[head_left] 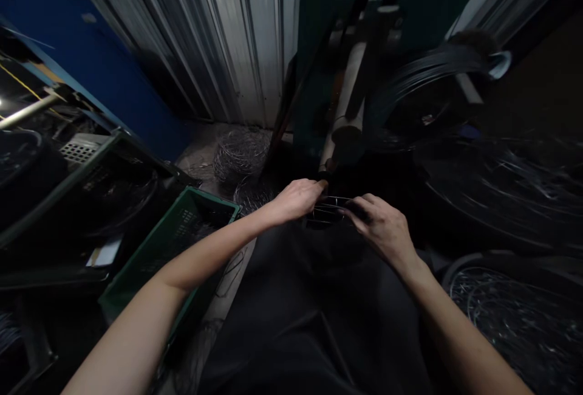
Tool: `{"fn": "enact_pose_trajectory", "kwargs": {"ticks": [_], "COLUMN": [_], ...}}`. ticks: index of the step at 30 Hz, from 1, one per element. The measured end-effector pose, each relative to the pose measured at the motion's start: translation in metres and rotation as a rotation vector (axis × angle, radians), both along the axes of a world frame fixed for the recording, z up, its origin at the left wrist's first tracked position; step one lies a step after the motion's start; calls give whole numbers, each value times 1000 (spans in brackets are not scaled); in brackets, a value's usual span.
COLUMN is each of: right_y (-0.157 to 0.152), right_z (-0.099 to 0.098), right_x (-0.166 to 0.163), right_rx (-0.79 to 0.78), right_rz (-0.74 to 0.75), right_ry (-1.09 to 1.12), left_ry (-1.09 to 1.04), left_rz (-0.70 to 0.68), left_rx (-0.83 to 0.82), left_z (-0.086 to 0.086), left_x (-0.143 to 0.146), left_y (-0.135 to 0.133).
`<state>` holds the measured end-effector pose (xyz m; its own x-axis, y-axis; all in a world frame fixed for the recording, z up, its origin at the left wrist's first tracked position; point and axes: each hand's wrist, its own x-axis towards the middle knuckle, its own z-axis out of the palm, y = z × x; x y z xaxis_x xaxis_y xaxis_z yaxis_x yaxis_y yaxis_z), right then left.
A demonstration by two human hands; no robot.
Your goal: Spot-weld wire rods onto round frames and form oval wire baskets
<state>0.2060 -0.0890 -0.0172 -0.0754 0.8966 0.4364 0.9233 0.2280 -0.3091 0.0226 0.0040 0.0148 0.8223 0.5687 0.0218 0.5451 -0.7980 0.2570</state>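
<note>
One smooth black sheet (pixel 319 298), nearest. Bare left hand (pixel 298 199) and bare right hand (pixel 386 225), two, over its far edge, each pinching thin silvery metal wires (pixel 334 205) strung between; at least three strands, exact count unclear. One green plastic crate (pixel 152 255), left. Beyond, one tangled silvery wire heap (pixel 241 155); farthest, one grey corrugated metal wall (pixel 228 30).

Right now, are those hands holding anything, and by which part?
Yes: a thin wire piece, its left side in the left hand, its right side in the right hand.
</note>
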Motion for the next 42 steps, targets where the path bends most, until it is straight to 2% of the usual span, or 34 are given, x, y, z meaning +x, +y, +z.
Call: {"fn": "enact_pose_trajectory", "kwargs": {"ticks": [8, 21, 29, 34, 38, 42], "right_y": [25, 52, 68, 73, 72, 63], "right_z": [4, 9, 4, 3, 10, 11], "right_x": [2, 6, 14, 14, 12, 32], "right_rx": [38, 79, 97, 81, 46, 37], "right_rz": [19, -23, -61, -48, -38, -29], "right_ry": [7, -27, -46, -35, -7, 162], "left_ry": [-38, -59, -26, -49, -47, -14], "left_rz": [122, 124, 140, 133, 145, 171], "left_rx": [-103, -82, -89, -103, -121, -108], "left_z": [8, 9, 11, 7, 6, 9], "left_x": [-6, 0, 9, 9, 8, 11], "left_y": [17, 44, 58, 64, 63, 63]}}
